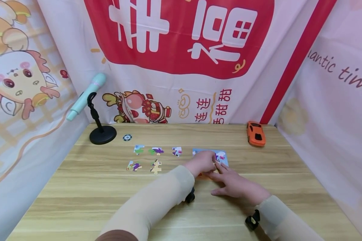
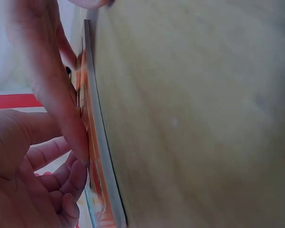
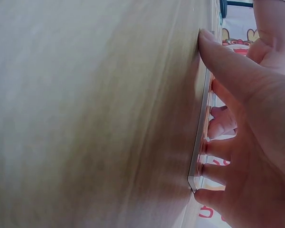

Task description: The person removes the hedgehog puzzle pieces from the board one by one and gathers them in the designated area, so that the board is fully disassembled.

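A jigsaw puzzle board (image 1: 224, 156) with a blue top edge and an orange lower part lies flat on the wooden table, partly covered by both hands. My left hand (image 1: 201, 161) reaches over it with curled fingers; in the right wrist view, its fingertips (image 3: 221, 127) meet the board's surface. I cannot tell whether they pinch a piece. My right hand (image 1: 233, 183) lies with fingers spread on the board's lower right part, its thumb (image 3: 223, 54) at the near edge. Loose jigsaw pieces, including one with purple and green (image 1: 157, 151) and a beige one (image 1: 156, 166), lie left of the board.
At the back left, a black stand (image 1: 103, 134) holds a mint-green microphone (image 1: 87, 97), with a small round chip (image 1: 127, 137) nearby. An orange toy car (image 1: 255, 134) sits at the back right. Printed cloth (image 1: 181, 67) hangs behind the table and along both sides.
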`<action>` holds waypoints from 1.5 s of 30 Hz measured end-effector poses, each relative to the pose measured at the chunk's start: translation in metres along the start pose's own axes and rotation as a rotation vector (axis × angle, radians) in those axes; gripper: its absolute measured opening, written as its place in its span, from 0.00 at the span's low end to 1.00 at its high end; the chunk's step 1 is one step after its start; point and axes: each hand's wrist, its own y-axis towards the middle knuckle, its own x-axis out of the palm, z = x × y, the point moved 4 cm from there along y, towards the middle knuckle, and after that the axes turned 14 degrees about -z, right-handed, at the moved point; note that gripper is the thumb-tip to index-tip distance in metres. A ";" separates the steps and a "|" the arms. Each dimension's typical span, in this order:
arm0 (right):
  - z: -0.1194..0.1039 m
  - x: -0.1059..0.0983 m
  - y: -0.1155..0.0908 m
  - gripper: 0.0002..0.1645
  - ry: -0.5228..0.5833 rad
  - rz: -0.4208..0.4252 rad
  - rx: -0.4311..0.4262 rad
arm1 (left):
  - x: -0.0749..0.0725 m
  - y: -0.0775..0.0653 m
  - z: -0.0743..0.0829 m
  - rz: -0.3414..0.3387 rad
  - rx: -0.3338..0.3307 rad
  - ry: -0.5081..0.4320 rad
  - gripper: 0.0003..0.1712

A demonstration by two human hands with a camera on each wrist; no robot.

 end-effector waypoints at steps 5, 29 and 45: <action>0.003 0.000 -0.004 0.42 0.023 -0.008 0.019 | 0.000 0.000 0.002 -0.001 -0.010 0.004 0.09; 0.027 0.000 -0.026 0.45 0.057 -0.005 0.104 | 0.001 0.002 -0.001 0.016 -0.024 -0.105 0.08; 0.029 0.002 -0.026 0.44 0.083 0.002 0.098 | 0.003 0.014 -0.007 0.024 -0.014 -0.083 0.08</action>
